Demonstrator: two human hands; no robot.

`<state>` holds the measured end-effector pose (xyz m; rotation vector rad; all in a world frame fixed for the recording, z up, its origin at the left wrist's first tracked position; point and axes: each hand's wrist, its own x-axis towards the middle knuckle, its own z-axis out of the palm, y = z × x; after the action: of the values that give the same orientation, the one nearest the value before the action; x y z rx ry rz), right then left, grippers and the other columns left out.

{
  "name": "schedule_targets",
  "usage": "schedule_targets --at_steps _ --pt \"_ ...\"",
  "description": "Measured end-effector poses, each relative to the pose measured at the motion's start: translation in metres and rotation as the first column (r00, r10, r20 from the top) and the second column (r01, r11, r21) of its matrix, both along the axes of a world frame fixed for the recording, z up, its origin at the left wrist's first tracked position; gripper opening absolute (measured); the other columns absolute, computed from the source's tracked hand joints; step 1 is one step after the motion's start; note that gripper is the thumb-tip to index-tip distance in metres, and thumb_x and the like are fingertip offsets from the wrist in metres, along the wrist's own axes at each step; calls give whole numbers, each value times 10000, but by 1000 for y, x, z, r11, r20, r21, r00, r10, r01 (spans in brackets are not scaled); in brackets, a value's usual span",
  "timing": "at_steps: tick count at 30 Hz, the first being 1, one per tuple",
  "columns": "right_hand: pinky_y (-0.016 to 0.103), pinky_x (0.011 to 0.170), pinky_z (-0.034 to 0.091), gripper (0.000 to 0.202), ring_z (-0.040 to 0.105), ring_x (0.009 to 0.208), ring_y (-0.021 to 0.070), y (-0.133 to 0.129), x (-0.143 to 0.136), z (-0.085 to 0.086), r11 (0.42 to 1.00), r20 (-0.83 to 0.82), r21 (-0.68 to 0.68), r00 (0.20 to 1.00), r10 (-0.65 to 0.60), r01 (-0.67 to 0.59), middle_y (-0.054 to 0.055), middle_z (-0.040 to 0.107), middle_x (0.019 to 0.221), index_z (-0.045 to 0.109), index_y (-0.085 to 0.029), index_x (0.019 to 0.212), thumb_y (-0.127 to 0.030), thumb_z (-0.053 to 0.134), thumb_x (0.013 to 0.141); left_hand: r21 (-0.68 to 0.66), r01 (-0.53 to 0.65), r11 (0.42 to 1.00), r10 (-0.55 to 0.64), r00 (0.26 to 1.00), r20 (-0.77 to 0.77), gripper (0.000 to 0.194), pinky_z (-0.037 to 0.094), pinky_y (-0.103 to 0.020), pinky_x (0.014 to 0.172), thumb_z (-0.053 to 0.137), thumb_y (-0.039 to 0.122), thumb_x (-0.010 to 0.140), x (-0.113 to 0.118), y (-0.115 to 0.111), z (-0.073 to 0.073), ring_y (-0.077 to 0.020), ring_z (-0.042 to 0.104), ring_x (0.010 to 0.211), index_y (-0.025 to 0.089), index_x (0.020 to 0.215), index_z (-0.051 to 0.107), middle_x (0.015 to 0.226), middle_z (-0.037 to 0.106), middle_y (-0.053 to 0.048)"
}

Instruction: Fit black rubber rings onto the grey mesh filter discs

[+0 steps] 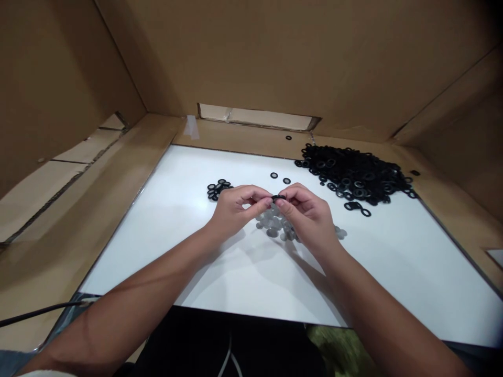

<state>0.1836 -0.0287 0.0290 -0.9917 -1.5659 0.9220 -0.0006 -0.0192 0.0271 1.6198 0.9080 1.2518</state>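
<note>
Between the fingertips of both hands is a black rubber ring washer [279, 197]. My left hand [240, 207] pinches its left edge, and my right hand [308, 212] grips the right edge with thumb and fingers. Whether a mesh disc sits inside this ring cannot be made out. Below the hands lies a scatter of small grey mesh discs [272, 231], partly covered by my right hand. Beyond my left hand is a small cluster of black rings with grey centres [214, 187]. Two more such rings [286, 181] lie just past my fingertips.
A large heap of black rings [353, 170] covers the back right of the white board [157, 230]. One loose ring [288, 137] rests on the cardboard behind it. Cardboard walls [255, 57] with cut slots enclose the board. A black cable [39, 312] runs in at the lower left.
</note>
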Motion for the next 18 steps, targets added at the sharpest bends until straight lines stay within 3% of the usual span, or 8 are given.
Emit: schedule_targets --at_steps 6,9,11,14,18 --pt "310 644 498 47 587 784 161 2 3 1 975 128 212 988 -90 61 21 608 888 702 -242 924 -274 707 890 -30 -18 999 19 1000 17 122 545 -300 745 715 303 863 -1 4 -4 -150 656 794 185 874 744 869 717 -47" --pt "320 622 505 26 599 761 167 1 3 2 942 182 315 967 -177 113 23 619 857 709 -246 889 -233 723 870 -145 120 982 -104 988 110 186 569 -306 758 723 324 855 0 7 -6 -144 659 794 182 975 734 934 714 -50" --pt "317 609 506 40 601 735 163 1 2 0 951 158 281 970 -183 134 16 621 827 697 -241 847 -232 733 860 -214 226 950 -185 963 195 208 584 -312 759 724 333 852 1 7 -6 -138 657 780 179 992 716 943 705 -44" --pt "313 606 516 110 597 697 152 4 3 -4 985 97 139 988 -119 105 6 609 804 664 -229 794 -279 741 856 -272 240 932 -174 954 246 184 587 -294 726 711 342 862 3 7 -5 -131 646 760 167 917 698 886 679 -34" --pt "316 644 556 188 622 775 168 7 8 -2 987 178 160 983 -44 15 17 609 883 708 -263 1018 -287 764 841 -337 241 910 -156 953 261 162 573 -264 648 703 321 860 2 9 -6 -128 622 738 162 851 673 805 627 -18"
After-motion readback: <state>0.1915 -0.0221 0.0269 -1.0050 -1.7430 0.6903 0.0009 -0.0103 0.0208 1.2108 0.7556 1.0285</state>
